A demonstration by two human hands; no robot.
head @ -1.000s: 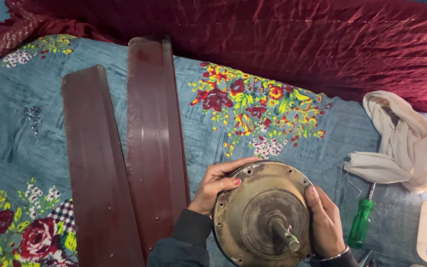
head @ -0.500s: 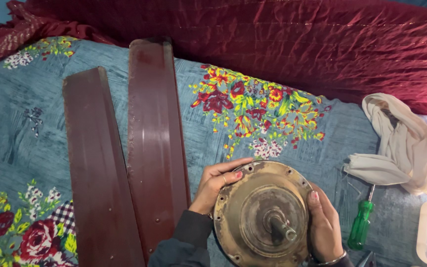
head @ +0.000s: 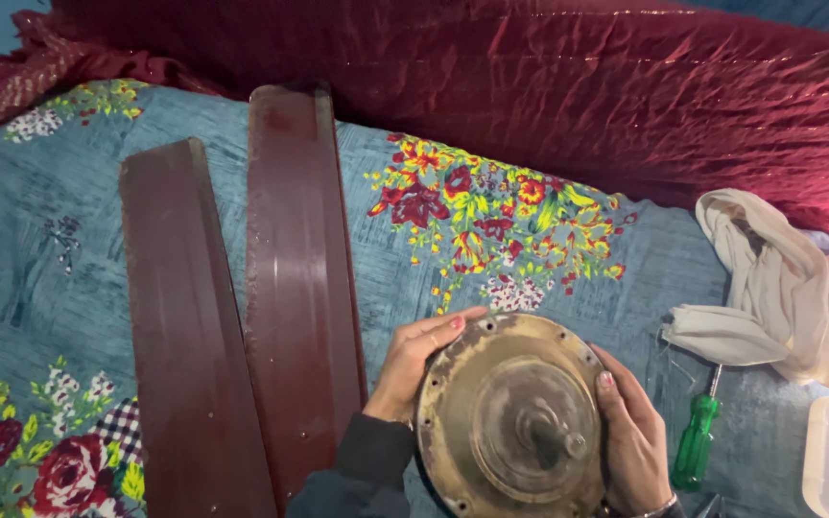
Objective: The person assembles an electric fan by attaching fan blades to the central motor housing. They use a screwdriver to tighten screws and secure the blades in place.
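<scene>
Blue floral bedspread (head: 549, 278) cushions two maroon fan blades (head: 242, 317); left hand (head: 413, 360) and right hand (head: 633, 443) clamp a tarnished motor housing (head: 515, 417), steadying it upright.

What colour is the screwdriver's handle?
Translucent green, seen in the head view: the screwdriver lies right of the right hand.

Left hand (head: 414, 360) curls in from lower left, fingers spread, thumb and fingertips pressed on a rim, dark sleeve at the wrist. Right hand (head: 633, 436) cups the opposite side, palm inward, fingers wrapped, bracelet on the wrist.
</scene>
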